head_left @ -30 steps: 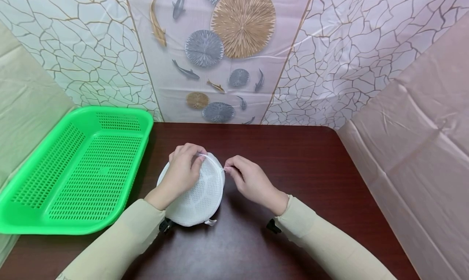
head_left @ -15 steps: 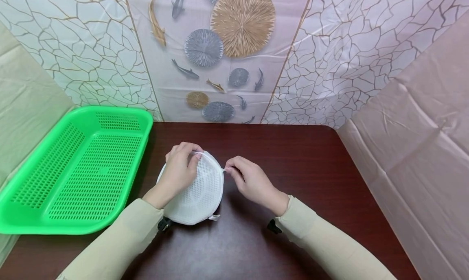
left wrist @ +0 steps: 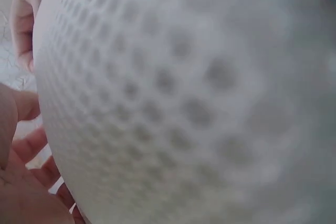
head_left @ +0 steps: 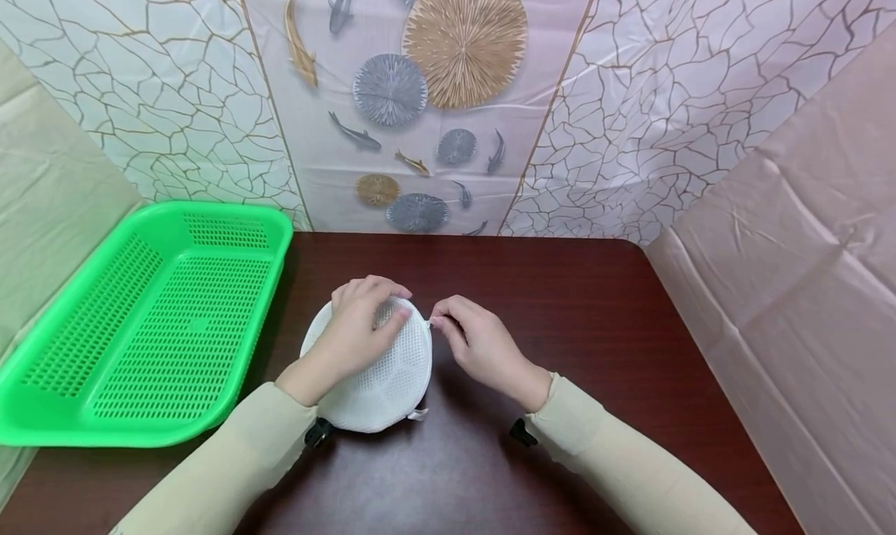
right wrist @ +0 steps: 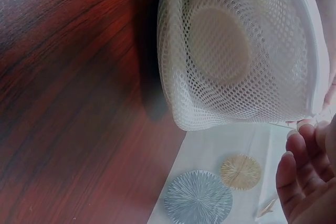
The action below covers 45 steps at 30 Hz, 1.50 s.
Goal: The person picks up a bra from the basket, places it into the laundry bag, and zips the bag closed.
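Observation:
A white mesh laundry bag (head_left: 388, 379), rounded and full-bodied, stands on the table in front of me. Its honeycomb netting fills most of the left wrist view. A pale zipper band (right wrist: 316, 51) runs along its edge in the right wrist view, and a round pale shape shows through the mesh. My left hand (head_left: 357, 325) lies over the top of the bag, thumb and index finger spread apart, fingertips at the far rim. At the bag's right edge, my right hand (head_left: 479, 344) pinches the small white zipper pull (head_left: 428, 323) between thumb and index finger.
On the left of the dark wooden table (head_left: 560, 309) stands a green perforated basket (head_left: 276, 286). Patterned sheeting (head_left: 616, 115) rises behind the table's back edge, with plain beige cloth (head_left: 791, 232) on the right side.
The left thumb and fingers have loosened from a pinch on the rim and shifted right along it. The bag has turned slightly. My right hand stays nearly still at the bag's edge.

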Motion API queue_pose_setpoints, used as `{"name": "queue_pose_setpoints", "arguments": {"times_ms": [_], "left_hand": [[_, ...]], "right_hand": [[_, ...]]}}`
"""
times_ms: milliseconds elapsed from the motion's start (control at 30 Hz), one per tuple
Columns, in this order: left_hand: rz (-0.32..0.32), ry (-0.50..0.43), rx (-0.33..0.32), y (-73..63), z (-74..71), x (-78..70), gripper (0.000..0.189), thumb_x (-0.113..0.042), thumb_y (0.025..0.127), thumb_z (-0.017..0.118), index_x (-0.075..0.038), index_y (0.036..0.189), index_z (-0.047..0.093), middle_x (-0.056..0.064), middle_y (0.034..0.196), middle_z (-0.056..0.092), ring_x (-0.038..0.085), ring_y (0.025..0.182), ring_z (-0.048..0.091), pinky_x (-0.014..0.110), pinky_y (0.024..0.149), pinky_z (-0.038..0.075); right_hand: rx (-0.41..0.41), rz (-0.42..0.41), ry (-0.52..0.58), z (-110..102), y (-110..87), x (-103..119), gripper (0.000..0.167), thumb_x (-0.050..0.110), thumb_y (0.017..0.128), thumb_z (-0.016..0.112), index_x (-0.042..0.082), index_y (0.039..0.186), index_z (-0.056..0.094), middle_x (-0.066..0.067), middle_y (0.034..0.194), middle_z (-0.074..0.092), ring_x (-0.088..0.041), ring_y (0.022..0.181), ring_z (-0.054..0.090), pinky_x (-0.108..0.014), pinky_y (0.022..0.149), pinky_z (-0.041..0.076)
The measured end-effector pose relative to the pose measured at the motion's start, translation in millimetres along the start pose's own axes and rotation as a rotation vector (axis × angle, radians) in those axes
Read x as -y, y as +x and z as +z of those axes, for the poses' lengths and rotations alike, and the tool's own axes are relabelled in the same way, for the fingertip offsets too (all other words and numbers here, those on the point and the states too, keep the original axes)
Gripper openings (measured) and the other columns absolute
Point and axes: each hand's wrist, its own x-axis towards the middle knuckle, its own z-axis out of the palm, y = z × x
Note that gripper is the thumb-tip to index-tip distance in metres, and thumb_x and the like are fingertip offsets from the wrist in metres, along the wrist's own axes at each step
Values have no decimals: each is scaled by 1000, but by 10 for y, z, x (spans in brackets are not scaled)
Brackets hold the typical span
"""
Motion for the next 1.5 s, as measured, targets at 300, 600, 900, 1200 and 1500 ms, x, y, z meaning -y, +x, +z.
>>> {"name": "queue_pose_setpoints", "arguments": {"times_ms": [300,600,900,1200,1500], "left_hand": [[67,93,93,-15,49,-94,10,-18,91,66,-19,101,69,-3,111,59,25,110,45,51,100,20],[62,73,49,-30,60,-93,5,-14,91,66,-17,95,69,-3,105,60,24,106,47,50,99,21],[45,64,25,-33,41,-73,5,-15,91,67,-17,95,68,-4,104,60,24,106,47,50,100,21],[27,54,-21,-18,18,-15,4,-13,91,66,-16,94,67,-3,101,61,24,102,48,50,99,22],[2,24,-39,-7,-13,-11,5,-12,91,66,-15,94,67,-2,100,62,24,100,49,51,96,24]], "right_hand": [[-10,11,-20,-1,2,31,5,15,96,60,11,97,62,6,88,56,-7,79,53,-26,72,47],[-5,-3,-7,6,-11,42,4,14,97,60,11,96,62,6,89,57,-6,79,53,-25,72,47],[-8,-15,-5,6,-27,27,3,11,95,62,14,94,60,7,87,56,-5,78,52,-24,71,46],[-8,-34,5,-11,-39,27,5,14,96,60,10,95,62,5,88,57,-7,79,53,-25,72,47],[-9,-31,4,-17,-51,11,2,12,96,60,11,96,62,6,89,57,-6,79,53,-25,72,46]]}}
